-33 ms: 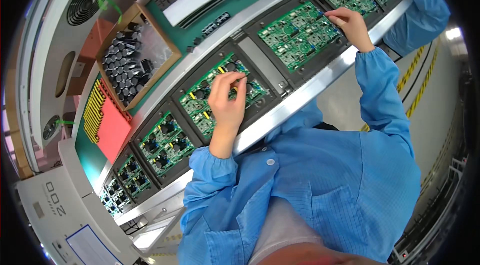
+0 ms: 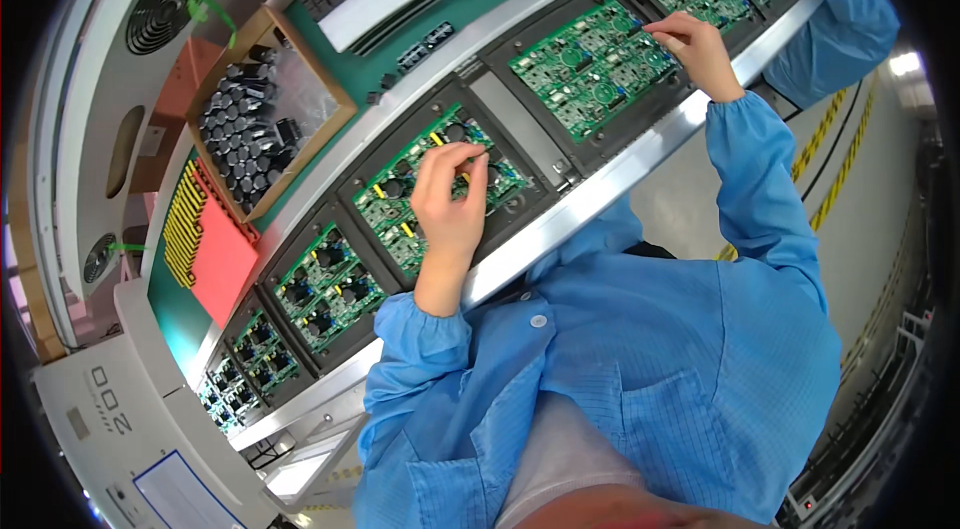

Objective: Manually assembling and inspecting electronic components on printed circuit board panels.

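Observation:
My left hand (image 2: 448, 204) is over a green circuit board panel (image 2: 402, 241) fitted with black round parts and yellow parts. Its thumb and index finger come together in a pinch just above the panel's right part; whatever is between them is hidden. My right hand (image 2: 705, 57) reaches to the upper right edge of another green panel (image 2: 560, 57), which carries no tall black or yellow parts. The fingers of this hand are also pinched, their tips at the board, and I cannot make out anything in them. Each panel sits in a dark carrier frame (image 2: 520, 209).
A metal rail (image 2: 560, 241) borders the line of carriers. Beyond it, a cardboard box (image 2: 322, 144) holds black cylindrical capacitors (image 2: 240, 129). More capacitors (image 2: 427, 46) lie on the green mat. Yellow parts (image 2: 184, 229) line a red sheet (image 2: 222, 274). A co-worker's blue sleeve (image 2: 840, 34) shows far right.
The bench and boards sit slightly further left in the view. Both hands stay pinched over the same panels.

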The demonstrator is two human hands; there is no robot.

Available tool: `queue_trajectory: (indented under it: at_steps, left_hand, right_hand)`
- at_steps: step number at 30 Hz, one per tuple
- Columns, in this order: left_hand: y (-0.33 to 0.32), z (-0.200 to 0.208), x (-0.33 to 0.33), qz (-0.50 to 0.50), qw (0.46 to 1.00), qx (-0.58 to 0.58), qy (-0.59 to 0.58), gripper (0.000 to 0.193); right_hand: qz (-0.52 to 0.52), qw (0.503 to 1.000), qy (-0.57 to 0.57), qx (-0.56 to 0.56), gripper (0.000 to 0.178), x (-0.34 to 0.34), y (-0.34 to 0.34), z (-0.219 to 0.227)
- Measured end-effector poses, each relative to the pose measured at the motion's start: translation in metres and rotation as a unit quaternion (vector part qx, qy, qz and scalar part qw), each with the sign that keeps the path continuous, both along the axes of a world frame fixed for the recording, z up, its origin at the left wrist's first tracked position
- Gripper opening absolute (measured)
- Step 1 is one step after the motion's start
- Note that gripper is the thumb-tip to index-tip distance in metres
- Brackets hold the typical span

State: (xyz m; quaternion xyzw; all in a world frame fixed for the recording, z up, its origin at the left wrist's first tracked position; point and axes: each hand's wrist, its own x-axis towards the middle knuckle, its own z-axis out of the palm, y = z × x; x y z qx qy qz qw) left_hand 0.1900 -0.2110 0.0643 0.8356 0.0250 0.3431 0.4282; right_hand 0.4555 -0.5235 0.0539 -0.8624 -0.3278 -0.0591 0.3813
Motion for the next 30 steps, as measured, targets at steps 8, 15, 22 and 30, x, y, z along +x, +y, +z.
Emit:
queue_trajectory:
  at_steps: [8,15,22,30]
  left_hand:
    - [-0.001,-0.003,0.003,-0.011,0.999,0.028,0.017,0.017]
    - [-0.005,-0.003,0.007,-0.024,0.999,0.030,0.015,0.017]
    - [-0.006,-0.005,0.009,-0.030,0.999,0.031,0.026,0.018]
    - [-0.007,-0.005,0.010,-0.031,0.998,0.028,0.037,0.019]
  right_hand:
    - [-0.062,0.993,0.101,-0.028,0.015,-0.004,-0.004,-0.024]
    - [-0.107,0.993,0.022,-0.037,0.015,-0.011,0.004,-0.031]
    - [-0.099,0.993,0.034,-0.062,0.015,-0.008,0.002,-0.032]
    - [-0.097,0.993,0.036,-0.051,0.019,-0.011,0.005,-0.033]
